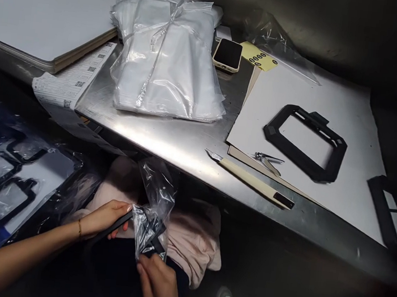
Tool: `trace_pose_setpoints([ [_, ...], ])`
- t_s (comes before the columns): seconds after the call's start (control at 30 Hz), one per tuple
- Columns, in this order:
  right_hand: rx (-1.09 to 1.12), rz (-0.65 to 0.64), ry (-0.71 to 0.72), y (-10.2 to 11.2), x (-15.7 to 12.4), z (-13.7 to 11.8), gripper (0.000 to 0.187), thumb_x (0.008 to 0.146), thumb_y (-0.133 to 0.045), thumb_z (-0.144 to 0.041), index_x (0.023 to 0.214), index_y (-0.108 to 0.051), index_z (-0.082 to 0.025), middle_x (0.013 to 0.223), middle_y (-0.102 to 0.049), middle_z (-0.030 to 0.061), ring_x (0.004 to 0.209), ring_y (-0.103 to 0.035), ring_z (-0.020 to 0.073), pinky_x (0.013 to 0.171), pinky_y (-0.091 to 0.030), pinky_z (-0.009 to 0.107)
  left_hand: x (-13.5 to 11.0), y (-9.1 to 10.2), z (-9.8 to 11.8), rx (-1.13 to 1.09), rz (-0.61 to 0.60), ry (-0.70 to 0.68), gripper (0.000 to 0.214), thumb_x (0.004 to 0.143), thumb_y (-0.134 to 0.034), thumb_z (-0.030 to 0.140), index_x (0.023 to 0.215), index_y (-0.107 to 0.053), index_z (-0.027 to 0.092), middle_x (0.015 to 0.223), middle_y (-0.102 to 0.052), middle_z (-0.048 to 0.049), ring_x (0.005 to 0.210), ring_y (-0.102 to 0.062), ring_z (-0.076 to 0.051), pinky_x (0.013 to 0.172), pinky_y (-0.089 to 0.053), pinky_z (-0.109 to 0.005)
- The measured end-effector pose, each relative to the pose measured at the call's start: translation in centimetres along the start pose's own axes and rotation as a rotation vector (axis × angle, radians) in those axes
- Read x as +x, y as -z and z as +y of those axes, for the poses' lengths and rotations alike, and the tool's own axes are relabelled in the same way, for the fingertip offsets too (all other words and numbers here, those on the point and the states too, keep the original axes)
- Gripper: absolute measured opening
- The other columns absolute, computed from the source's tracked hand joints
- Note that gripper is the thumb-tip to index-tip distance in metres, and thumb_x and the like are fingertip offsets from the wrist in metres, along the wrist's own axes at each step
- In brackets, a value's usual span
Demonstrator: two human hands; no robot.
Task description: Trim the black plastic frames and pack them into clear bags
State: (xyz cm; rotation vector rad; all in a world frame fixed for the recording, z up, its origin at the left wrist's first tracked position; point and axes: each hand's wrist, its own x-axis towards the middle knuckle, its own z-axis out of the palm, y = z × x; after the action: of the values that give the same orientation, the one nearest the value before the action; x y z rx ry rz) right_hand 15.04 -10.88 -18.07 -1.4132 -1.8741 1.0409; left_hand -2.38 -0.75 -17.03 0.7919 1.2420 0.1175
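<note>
Over my lap, my left hand (111, 219) is closed around one side of a black plastic frame (114, 227). A clear plastic bag (156, 191) covers the frame's other end, and its upper part stands loosely above. My right hand (159, 284) pinches the lower edge of that bag. Part of the frame inside is blurred by the shiny film. On the table to the right lies a similar black frame (277, 138) with cut corners and a tab. A second black frame (386, 213) is partly cut off at the right edge.
A tied bundle of clear bags (171, 65) sits mid-table, beside a phone (227, 54) and a yellow sticker sheet (261, 56). A craft knife (252, 180) and nail clippers (268, 160) lie near the front edge. Bagged frames (6, 189) fill a blue-lined container at left.
</note>
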Motion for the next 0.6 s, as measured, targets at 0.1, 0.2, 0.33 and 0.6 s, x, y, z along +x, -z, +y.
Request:
trace_pose_setpoints([
  [0.1, 0.037, -0.018, -0.047, 0.0, 3.0, -0.7, 0.028, 0.087, -0.036, -0.022, 0.099, -0.061, -0.018, 0.067, -0.052, 0.0039, 0.058, -0.051, 0.0132, 0.052, -0.041, 0.024, 0.4, 0.3, -0.8, 0.01, 0.027, 0.015, 0.04, 0.086, -0.032, 0.046, 0.079, -0.053, 0.012, 0.059, -0.055, 0.0038, 0.037, -0.044, -0.003, 0.035, -0.036, -0.017],
  [0.2, 0.097, -0.128, 0.007, 0.7, 4.3, -0.5, 0.022, 0.083, -0.045, -0.023, 0.095, -0.064, -0.024, 0.064, -0.051, -0.0003, 0.056, -0.05, 0.0102, 0.05, -0.041, 0.02, 0.3, 1.0, -1.7, 0.046, 0.037, 0.036, 0.041, 0.086, -0.032, 0.046, 0.073, -0.053, 0.013, 0.05, -0.051, 0.0059, 0.036, -0.043, -0.004, 0.037, -0.036, -0.019],
  [0.33, 0.047, -0.128, -0.017, 1.2, 2.3, 1.6, 0.027, 0.086, -0.04, -0.023, 0.101, -0.061, -0.017, 0.066, -0.051, 0.0025, 0.056, -0.051, 0.0107, 0.049, -0.042, 0.021, -0.6, 1.7, -2.2, 0.104, 0.088, 0.055, 0.04, 0.085, -0.036, 0.045, 0.07, -0.054, 0.012, 0.054, -0.053, 0.005, 0.037, -0.043, -0.005, 0.04, -0.036, -0.02],
  [0.6, -0.02, -0.112, 0.079, -1.6, -1.9, 2.1, 0.023, 0.089, -0.037, -0.028, 0.096, -0.056, -0.016, 0.059, -0.05, -0.004, 0.046, -0.047, 0.0057, 0.04, -0.038, 0.017, -2.0, 1.4, -2.4, 0.121, 0.163, 0.055, 0.04, 0.08, -0.044, 0.045, 0.058, -0.054, 0.014, 0.049, -0.051, 0.0054, 0.042, -0.044, -0.008, 0.048, -0.034, -0.023],
])
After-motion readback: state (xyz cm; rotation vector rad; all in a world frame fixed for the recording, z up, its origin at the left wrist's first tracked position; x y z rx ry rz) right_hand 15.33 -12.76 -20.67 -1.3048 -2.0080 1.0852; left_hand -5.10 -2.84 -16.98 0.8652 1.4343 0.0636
